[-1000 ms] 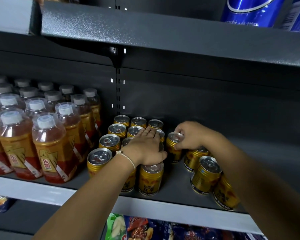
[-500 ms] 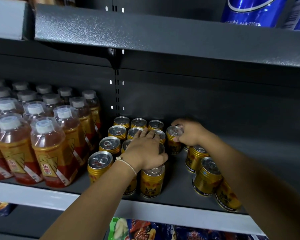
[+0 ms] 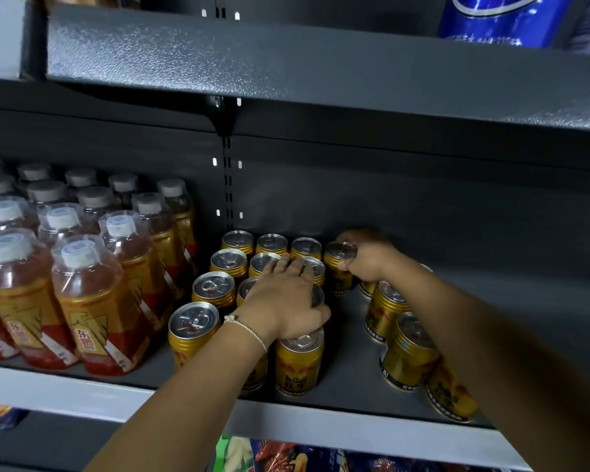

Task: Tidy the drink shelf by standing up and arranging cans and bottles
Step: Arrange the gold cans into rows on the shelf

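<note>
Several gold cans (image 3: 193,332) stand upright in rows on the dark grey shelf (image 3: 348,379). My left hand (image 3: 286,301) lies flat on the tops of the middle cans, fingers straight. My right hand (image 3: 365,257) grips one gold can (image 3: 338,267) near the back of the shelf, just right of the rows, held slightly tilted. More gold cans (image 3: 409,352) stand loosely at the right under my right forearm, one of them (image 3: 452,400) leaning at the front.
Several amber drink bottles (image 3: 89,301) with clear caps fill the shelf's left side. An upper shelf (image 3: 321,63) hangs overhead with blue cans (image 3: 491,18) on it. Snack packets (image 3: 286,454) show on the level below. Bare shelf lies at the back right.
My right hand has carried its can back and a little right, from beside the third row to the back row. My left hand has stayed on the can tops.
</note>
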`<state>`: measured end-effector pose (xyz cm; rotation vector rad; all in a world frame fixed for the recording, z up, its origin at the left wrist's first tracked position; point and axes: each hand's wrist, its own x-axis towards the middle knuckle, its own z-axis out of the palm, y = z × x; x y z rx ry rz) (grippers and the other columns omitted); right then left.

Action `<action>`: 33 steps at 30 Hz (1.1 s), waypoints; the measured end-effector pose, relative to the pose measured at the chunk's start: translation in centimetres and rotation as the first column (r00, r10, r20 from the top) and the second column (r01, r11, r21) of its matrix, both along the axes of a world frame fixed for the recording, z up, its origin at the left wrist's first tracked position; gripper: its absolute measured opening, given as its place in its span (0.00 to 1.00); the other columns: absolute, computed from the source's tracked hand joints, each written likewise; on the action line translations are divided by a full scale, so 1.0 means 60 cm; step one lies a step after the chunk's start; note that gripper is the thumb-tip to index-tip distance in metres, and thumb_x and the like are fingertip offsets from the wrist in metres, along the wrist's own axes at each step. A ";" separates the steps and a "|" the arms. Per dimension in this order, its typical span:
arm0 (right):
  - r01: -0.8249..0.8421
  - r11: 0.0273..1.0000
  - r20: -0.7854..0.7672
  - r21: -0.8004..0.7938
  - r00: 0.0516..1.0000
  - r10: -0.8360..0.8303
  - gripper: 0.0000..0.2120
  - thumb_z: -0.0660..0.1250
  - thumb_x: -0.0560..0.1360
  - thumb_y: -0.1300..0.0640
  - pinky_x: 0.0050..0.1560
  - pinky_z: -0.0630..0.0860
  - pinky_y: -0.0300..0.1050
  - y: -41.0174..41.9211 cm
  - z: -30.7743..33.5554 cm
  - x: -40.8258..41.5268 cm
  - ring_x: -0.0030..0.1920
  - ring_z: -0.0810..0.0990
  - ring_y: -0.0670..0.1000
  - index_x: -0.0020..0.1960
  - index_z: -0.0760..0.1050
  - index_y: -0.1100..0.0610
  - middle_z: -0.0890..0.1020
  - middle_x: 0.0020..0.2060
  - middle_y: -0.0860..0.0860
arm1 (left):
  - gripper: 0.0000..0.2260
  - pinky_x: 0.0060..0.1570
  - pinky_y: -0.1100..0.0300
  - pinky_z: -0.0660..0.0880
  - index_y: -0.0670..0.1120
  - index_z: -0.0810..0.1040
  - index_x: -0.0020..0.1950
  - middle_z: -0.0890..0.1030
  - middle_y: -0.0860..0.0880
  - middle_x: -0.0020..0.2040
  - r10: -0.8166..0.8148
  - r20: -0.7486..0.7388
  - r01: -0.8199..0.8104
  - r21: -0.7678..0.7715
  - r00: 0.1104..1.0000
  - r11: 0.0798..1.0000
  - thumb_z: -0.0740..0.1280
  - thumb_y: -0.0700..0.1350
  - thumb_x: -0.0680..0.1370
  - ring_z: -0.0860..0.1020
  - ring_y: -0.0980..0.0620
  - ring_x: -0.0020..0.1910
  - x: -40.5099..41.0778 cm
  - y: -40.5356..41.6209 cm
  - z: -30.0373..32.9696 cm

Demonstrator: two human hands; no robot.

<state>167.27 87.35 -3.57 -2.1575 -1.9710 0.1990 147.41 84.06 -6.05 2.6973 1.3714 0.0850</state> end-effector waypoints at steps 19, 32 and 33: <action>0.042 0.999 0.057 -0.031 0.998 -0.040 0.19 0.68 0.80 0.52 0.53 0.71 0.42 -0.012 0.001 -0.017 0.62 0.77 0.55 0.70 0.73 0.54 0.77 0.64 0.55 | 0.38 0.76 0.47 0.46 0.47 0.50 0.80 0.48 0.47 0.81 0.006 -0.001 -0.006 -0.005 1.000 1.000 0.56 0.64 0.76 0.44 0.45 0.79 -0.001 -0.001 0.000; 0.050 0.994 0.127 -0.096 0.991 -0.037 0.16 0.67 0.79 0.44 0.39 0.71 0.41 -0.095 0.076 0.011 0.50 0.78 0.50 0.61 0.79 0.53 0.79 0.49 0.49 | 0.36 0.76 0.45 0.50 0.47 0.56 0.79 0.54 0.46 0.80 0.003 0.032 -0.003 0.026 0.999 1.000 0.59 0.62 0.76 0.48 0.43 0.79 0.003 -0.004 0.006; 0.058 0.991 0.135 -0.118 0.990 -0.042 0.16 0.68 0.79 0.44 0.42 0.73 0.43 -0.102 0.075 0.012 0.50 0.78 0.51 0.60 0.79 0.54 0.80 0.49 0.50 | 0.34 0.76 0.45 0.50 0.48 0.57 0.79 0.56 0.45 0.79 -0.004 0.026 0.003 0.030 1.000 1.000 0.59 0.62 0.76 0.49 0.42 0.79 0.004 -0.006 0.008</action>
